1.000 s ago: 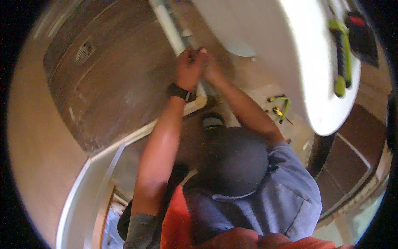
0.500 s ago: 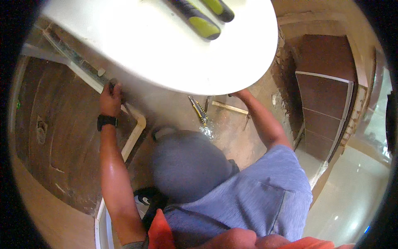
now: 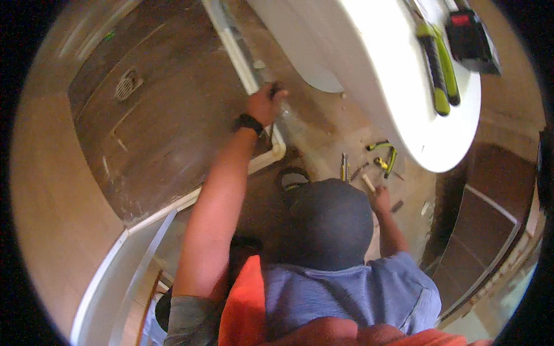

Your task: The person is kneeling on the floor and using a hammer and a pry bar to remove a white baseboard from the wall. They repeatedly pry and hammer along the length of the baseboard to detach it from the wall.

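Note:
My left hand (image 3: 266, 105), a dark band on its wrist, is at the white rail (image 3: 234, 55) edging the brown shower floor. Its fingers are closed around something small and dark that I cannot make out. My right hand is out of view. Just ahead crouches a co-worker in a dark cap (image 3: 332, 222) and blue-grey shirt. The co-worker's hand (image 3: 381, 199) is at a pale wooden stick or handle (image 3: 368, 183) on the floor. Beside it lie a yellow-and-black utility knife (image 3: 345, 167) and a green-and-black hand tool (image 3: 389, 158).
A white rounded fixture (image 3: 398, 98), like a closed toilet, stands at the upper right. Green-handled pliers (image 3: 440, 72) and a black-and-red device (image 3: 472, 40) rest on it. Brown tiled boxing (image 3: 479, 230) stands at the right. A drain grate (image 3: 127, 85) sits in the shower floor.
The view has swung, shifting the white fixture to the right and uncovering more tools on the floor. The co-worker's hand now shows at the pale stick. My left hand stays at the rail.

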The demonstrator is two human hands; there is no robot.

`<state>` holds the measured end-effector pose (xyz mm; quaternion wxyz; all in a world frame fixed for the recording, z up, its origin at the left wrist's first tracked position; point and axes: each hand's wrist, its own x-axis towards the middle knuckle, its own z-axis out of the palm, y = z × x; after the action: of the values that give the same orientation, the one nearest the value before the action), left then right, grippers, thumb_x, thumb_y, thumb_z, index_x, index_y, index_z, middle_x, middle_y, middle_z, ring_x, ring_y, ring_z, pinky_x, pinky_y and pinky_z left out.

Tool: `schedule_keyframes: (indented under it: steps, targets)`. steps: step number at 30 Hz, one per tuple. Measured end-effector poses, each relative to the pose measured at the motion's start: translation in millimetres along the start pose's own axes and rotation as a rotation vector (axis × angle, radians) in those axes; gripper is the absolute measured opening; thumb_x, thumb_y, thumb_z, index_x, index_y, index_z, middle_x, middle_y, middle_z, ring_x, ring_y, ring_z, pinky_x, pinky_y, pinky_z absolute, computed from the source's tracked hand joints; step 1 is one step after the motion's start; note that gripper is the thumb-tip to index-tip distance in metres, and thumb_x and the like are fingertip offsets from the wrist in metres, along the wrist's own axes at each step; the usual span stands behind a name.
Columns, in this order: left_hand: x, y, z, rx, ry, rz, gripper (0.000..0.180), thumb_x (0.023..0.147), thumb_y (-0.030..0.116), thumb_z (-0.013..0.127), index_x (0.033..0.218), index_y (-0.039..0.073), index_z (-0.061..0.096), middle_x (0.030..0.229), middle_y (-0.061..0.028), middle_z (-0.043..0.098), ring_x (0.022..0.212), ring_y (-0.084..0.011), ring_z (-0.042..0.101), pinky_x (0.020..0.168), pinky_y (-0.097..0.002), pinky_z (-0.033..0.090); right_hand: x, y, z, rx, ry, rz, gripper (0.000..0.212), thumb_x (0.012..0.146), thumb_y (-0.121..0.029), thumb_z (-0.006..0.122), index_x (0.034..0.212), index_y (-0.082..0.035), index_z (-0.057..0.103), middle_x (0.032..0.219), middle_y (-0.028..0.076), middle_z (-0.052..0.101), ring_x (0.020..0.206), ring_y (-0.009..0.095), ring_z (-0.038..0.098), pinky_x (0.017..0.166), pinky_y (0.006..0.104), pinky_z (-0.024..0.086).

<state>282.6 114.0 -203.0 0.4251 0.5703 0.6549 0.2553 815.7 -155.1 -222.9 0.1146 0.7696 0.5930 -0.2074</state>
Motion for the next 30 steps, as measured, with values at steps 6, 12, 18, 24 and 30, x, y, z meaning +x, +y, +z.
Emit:
schedule_keyframes:
  steps: [6, 12, 18, 24, 30]
  targets:
    - [-7.3, 17.0, 14.8, -0.530, -0.063, -0.184, 0.053, 0.100, 0.042, 0.058, 0.129, -0.002, 0.049, 0.112, -0.0246, 0.068, 0.102, -0.0405, 0.068, 0.089, -0.0445, 0.054, -24.1, 50.3, -40.2, 0.358, -0.078, 0.083, 0.036, 0.092, -0.033, 0.067, 0.102, 0.001, 0.058, 0.078, 0.025, 0.062, 0.071, 0.039, 0.063, 0.066, 0.0467, 0.049]
    - [-5.1, -4.9, 30.9, -0.271, 0.057, -0.037, 0.051, 0.102, 0.035, 0.054, 0.134, -0.003, 0.043, 0.114, -0.0263, 0.065, 0.106, -0.0414, 0.065, 0.091, -0.0451, 0.051, 2.4, -132.8, -136.8, 0.259, -0.118, -0.032, 0.051, 0.098, -0.039, 0.061, 0.124, 0.005, 0.057, 0.092, 0.028, 0.067, 0.086, 0.042, 0.065, 0.077, 0.0478, 0.050]
    - [-1.3, -4.8, 23.0, -0.260, -0.027, -0.010, 0.051, 0.102, 0.034, 0.054, 0.136, -0.002, 0.043, 0.119, -0.0273, 0.062, 0.106, -0.0383, 0.065, 0.092, -0.0460, 0.050, 85.1, -359.7, -173.3, 0.132, -0.015, -0.520, 0.044, 0.098, -0.035, 0.059, 0.121, 0.003, 0.057, 0.093, 0.028, 0.069, 0.090, 0.049, 0.066, 0.080, 0.0571, 0.050]
    - [6.3, -21.8, 31.3, -0.242, -0.061, 0.022, 0.051, 0.101, 0.036, 0.056, 0.133, -0.002, 0.046, 0.116, -0.0254, 0.063, 0.105, -0.0363, 0.064, 0.092, -0.0428, 0.050, 126.5, -433.4, -189.0, -0.048, 0.069, -0.515, 0.032, 0.099, -0.032, 0.055, 0.110, -0.002, 0.057, 0.088, 0.025, 0.069, 0.085, 0.046, 0.067, 0.075, 0.0559, 0.052]
    - [1.7, 5.4, 14.4, -0.106, -0.146, -0.120, 0.056, 0.101, 0.038, 0.056, 0.138, -0.002, 0.042, 0.128, -0.0304, 0.060, 0.118, -0.0426, 0.060, 0.097, -0.0456, 0.049, 126.0, -399.4, -182.4, -0.202, -0.003, -0.538, 0.031, 0.099, -0.031, 0.058, 0.110, -0.002, 0.055, 0.086, 0.025, 0.069, 0.085, 0.046, 0.067, 0.075, 0.0556, 0.052]
